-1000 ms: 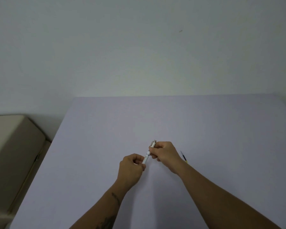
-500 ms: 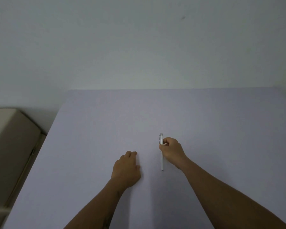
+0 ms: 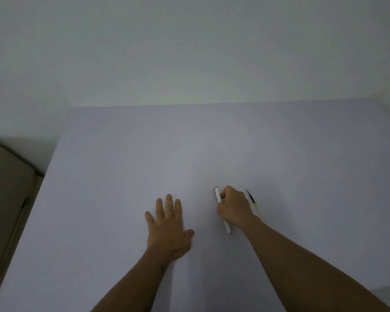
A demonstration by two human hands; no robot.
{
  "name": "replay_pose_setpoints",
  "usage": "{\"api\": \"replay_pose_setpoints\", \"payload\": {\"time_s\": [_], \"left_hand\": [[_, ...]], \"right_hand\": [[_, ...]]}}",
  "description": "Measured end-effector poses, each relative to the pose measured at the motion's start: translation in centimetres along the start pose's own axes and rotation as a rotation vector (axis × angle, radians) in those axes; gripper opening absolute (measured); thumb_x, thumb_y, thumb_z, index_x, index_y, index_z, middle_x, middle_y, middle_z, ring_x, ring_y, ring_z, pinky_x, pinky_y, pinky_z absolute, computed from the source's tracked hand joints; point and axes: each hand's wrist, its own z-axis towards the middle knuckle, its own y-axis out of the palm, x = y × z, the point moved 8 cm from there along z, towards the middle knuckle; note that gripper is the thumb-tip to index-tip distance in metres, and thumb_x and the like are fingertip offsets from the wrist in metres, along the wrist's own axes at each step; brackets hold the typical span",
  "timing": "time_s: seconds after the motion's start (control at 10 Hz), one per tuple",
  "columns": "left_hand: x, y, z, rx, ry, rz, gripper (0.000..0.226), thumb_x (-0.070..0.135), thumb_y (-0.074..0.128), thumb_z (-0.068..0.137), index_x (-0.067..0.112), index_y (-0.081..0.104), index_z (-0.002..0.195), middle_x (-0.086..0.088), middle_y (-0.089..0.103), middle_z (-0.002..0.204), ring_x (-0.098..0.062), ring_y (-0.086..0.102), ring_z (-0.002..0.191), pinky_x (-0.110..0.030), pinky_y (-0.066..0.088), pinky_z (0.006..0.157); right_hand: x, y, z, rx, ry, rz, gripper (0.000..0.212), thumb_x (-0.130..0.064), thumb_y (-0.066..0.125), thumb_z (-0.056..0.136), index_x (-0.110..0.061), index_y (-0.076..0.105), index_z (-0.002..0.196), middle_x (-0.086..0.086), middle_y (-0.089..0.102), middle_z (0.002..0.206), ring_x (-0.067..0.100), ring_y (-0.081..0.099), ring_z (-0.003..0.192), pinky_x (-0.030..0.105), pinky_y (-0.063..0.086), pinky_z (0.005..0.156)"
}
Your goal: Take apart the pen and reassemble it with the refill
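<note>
White plastic is showing at both ends of the pen (image 3: 218, 195), which is being held in the right hand (image 3: 234, 207); the fingers are being kept curled around its upper barrel. The pen is being held lengthwise, pointing away from the person, its silver clicker end farther away and its tip nearer; whether it is touching the pale lilac worktop (image 3: 122, 176) cannot be told. A thin refill (image 3: 252, 200), dark in its far part and clear with a yellowish tint nearer, is lying on the worktop just beside the right hand, on its outer side. The left hand (image 3: 168, 226) is being rested flat on the worktop, palm down, fingers spread and gripping nothing, well apart from the pen. A beige cushioned seat (image 3: 5, 188) is being seen at the left edge.
</note>
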Motion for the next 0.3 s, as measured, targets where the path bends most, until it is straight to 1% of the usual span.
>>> {"api": "replay_pose_setpoints", "payload": {"time_s": [0.1, 0.2, 0.3], "left_hand": [[0.0, 0.1, 0.1, -0.001, -0.011, 0.003, 0.092, 0.064, 0.029, 0.087, 0.017, -0.012, 0.154, -0.012, -0.022, 0.161, -0.038, -0.020, 0.146, -0.063, 0.002, 0.116], [-0.1, 0.1, -0.1, 0.001, -0.010, 0.012, 0.092, 0.065, 0.028, 0.086, 0.017, -0.011, 0.154, -0.011, -0.022, 0.162, -0.038, -0.019, 0.147, -0.062, 0.003, 0.116], [0.1, 0.0, 0.0, -0.028, -0.001, 0.012, 0.093, 0.064, 0.032, 0.087, 0.018, -0.011, 0.154, -0.010, -0.021, 0.162, -0.037, -0.019, 0.147, -0.061, 0.003, 0.117]], "right_hand": [[0.1, 0.1, 0.0, 0.043, 0.006, -0.043, 0.017, -0.014, 0.059, 0.080, -0.013, 0.056, 0.096, 0.010, 0.063, 0.100, 0.029, 0.062, 0.087, 0.033, 0.049, 0.068], [0.1, 0.2, -0.3, 0.032, 0.018, -0.068, 0.018, -0.016, 0.059, 0.080, -0.013, 0.057, 0.097, 0.010, 0.063, 0.101, 0.029, 0.062, 0.086, 0.034, 0.051, 0.069], [0.4, -0.8, -0.4, 0.066, 0.021, -0.057, 0.023, -0.021, 0.058, 0.081, -0.012, 0.059, 0.103, 0.011, 0.063, 0.106, 0.031, 0.063, 0.093, 0.032, 0.049, 0.071]]}}
